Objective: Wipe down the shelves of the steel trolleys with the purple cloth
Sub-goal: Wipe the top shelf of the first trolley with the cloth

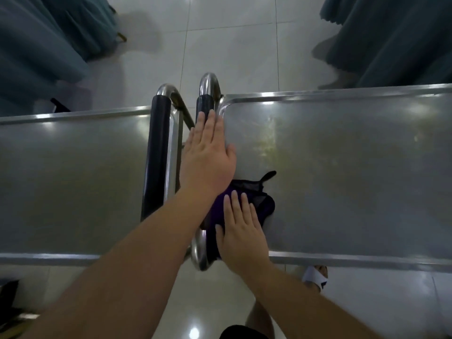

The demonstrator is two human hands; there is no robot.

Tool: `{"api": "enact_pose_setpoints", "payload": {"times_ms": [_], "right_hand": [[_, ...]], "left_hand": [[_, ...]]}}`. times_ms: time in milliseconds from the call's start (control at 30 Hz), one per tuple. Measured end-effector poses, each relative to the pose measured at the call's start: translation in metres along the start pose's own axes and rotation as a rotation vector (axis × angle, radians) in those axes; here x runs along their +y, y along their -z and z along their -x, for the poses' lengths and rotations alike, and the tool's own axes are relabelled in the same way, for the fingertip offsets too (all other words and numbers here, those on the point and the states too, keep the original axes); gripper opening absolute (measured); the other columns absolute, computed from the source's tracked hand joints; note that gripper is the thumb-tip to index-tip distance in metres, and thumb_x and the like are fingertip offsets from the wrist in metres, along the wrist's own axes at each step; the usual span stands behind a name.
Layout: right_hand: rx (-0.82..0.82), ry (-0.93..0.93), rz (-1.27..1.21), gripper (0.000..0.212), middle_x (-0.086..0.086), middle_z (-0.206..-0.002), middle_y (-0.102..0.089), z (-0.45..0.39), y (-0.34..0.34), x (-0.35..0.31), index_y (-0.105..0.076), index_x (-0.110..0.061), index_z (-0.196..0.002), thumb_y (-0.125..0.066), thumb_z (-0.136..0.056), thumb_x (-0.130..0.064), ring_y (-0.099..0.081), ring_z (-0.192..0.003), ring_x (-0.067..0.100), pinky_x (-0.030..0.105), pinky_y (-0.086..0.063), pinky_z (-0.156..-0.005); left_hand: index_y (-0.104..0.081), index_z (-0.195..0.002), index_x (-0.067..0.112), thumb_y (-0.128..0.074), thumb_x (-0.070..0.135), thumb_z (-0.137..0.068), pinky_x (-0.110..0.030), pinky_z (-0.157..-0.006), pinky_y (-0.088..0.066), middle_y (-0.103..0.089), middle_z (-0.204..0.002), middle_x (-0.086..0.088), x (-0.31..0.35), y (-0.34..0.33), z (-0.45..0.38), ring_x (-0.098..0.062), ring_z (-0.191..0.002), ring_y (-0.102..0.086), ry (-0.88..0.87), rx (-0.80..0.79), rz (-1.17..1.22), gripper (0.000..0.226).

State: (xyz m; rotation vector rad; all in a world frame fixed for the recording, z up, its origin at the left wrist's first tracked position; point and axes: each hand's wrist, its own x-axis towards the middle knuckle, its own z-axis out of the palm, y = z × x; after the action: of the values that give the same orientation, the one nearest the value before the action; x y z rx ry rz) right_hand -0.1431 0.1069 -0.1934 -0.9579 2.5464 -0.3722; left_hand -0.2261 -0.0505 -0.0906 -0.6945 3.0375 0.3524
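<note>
Two steel trolleys stand side by side below me, their handles meeting in the middle. The purple cloth [220,211] lies bunched at the near left corner of the right trolley's top shelf [342,167]. My right hand [241,231] presses flat on the cloth with straight fingers. My left hand [208,152] lies flat with straight fingers over the right trolley's black-sleeved handle [204,104], its thumb on the shelf's left rim. The left trolley's top shelf [73,179] is bare.
The left trolley's handle [159,133] has a black sleeve and runs close beside the right one. Teal draped fabric hangs at the far left [44,40] and far right [391,37]. Glossy white floor tiles lie beyond and below. My foot in a white sandal [315,277] shows under the right trolley.
</note>
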Motion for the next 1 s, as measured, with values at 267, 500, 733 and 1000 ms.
{"api": "enact_pose_setpoints", "payload": {"times_ms": [267, 500, 733, 1000], "right_hand": [[0.115, 0.067, 0.052, 0.09, 0.01, -0.173, 0.005, -0.092, 0.009, 0.008, -0.001, -0.011, -0.165, -0.04, -0.097, -0.056, 0.003, -0.16, 0.03, 0.051, -0.012, -0.126], [0.124, 0.01, 0.177, 0.074, 0.01, -0.173, 0.0, -0.241, 0.07, 0.041, -0.01, -0.014, -0.165, -0.012, -0.1, -0.05, 0.005, -0.159, 0.032, 0.052, -0.006, -0.128], [0.102, -0.005, 0.18, 0.077, 0.005, -0.174, -0.001, -0.279, 0.096, 0.067, -0.006, -0.022, -0.166, -0.016, -0.098, -0.058, 0.004, -0.16, 0.027, 0.05, 0.002, -0.128], [0.077, 0.088, 0.156, 0.076, 0.007, -0.173, -0.008, -0.093, 0.034, 0.051, -0.007, -0.019, -0.166, -0.032, -0.104, -0.055, 0.001, -0.16, 0.03, 0.056, -0.011, -0.126]], "left_hand": [[-0.001, -0.17, 0.016, -0.007, 0.045, -0.113, -0.035, -0.131, 0.01, 0.009, -0.178, 0.001, -0.001, -0.005, 0.005, -0.009, -0.16, 0.02, -0.002, 0.021, 0.027, 0.065], [-0.007, -0.169, 0.014, -0.011, 0.044, -0.11, -0.034, -0.131, 0.009, 0.0, -0.178, -0.005, 0.0, -0.002, 0.006, -0.013, -0.163, 0.011, 0.0, 0.016, 0.069, 0.067], [-0.007, -0.169, 0.011, -0.015, 0.044, -0.111, -0.036, -0.132, 0.007, -0.001, -0.178, -0.007, 0.004, -0.001, 0.004, -0.017, -0.163, 0.008, -0.003, 0.01, 0.032, 0.067], [-0.006, -0.169, 0.011, -0.017, 0.041, -0.114, -0.035, -0.131, 0.009, 0.002, -0.178, -0.006, 0.004, -0.002, 0.004, -0.017, -0.163, 0.011, -0.013, 0.041, -0.022, 0.064]]}}
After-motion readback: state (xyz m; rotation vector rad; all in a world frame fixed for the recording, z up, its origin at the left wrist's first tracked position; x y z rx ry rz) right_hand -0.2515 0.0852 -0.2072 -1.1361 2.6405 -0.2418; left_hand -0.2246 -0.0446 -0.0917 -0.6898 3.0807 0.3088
